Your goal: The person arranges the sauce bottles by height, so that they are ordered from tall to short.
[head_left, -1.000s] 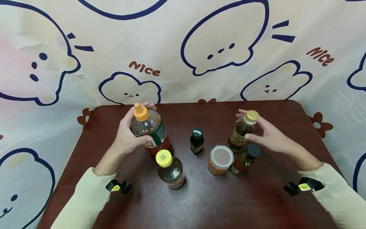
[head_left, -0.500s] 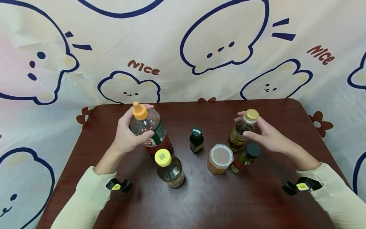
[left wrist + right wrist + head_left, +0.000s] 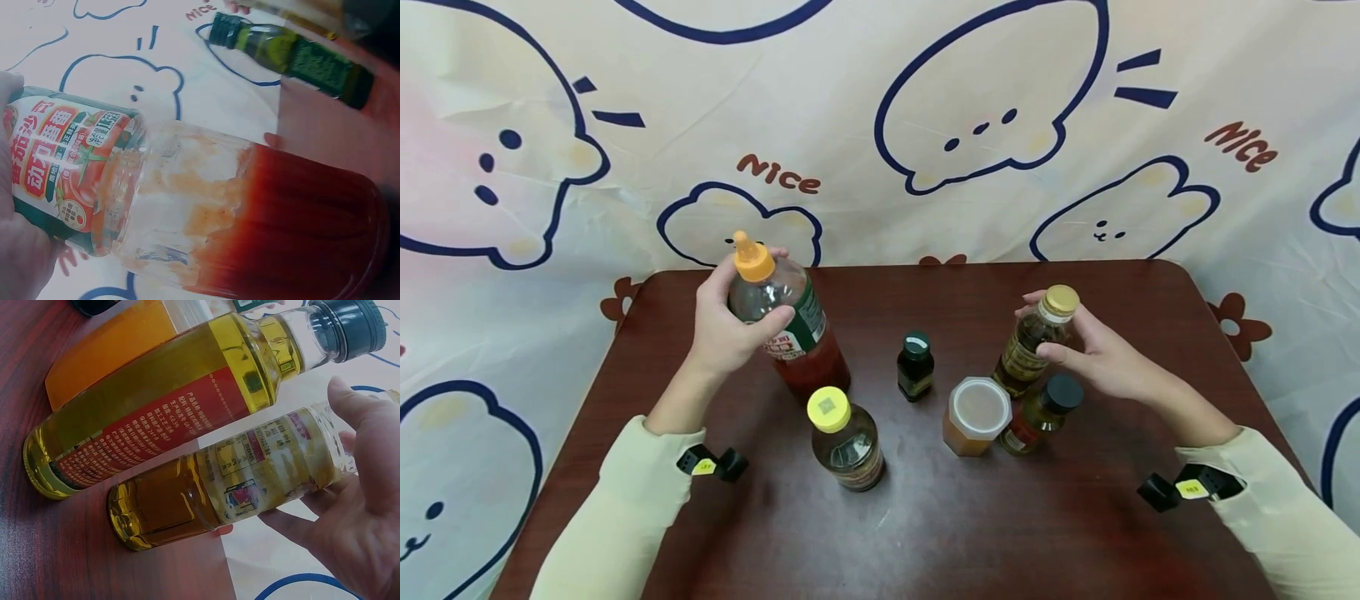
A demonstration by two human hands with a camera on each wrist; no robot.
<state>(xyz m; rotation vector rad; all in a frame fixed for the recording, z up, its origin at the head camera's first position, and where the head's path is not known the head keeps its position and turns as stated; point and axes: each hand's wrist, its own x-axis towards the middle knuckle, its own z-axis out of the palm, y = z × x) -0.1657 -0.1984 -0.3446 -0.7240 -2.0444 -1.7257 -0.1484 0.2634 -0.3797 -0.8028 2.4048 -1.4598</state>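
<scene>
My left hand grips the upper part of a large ketchup bottle with an orange nozzle cap, which leans left; I cannot tell whether its base touches the table. In the left wrist view, the ketchup bottle shows red sauce in its lower half. My right hand holds a gold-capped oil bottle near its neck, thumb on the near side. The right wrist view has this oil bottle beside a dark-capped oil bottle with a red label, which no hand touches.
On the brown table, a yellow-capped dark bottle stands in front of the ketchup. A small dark green bottle is mid-table. A white-lidded jar of amber content stands close beside the oil bottles. A patterned cloth hangs behind.
My left hand has moved the ketchup bottle up and slightly left, away from the yellow-capped bottle. The right hand and its oil bottle have stayed nearly still.
</scene>
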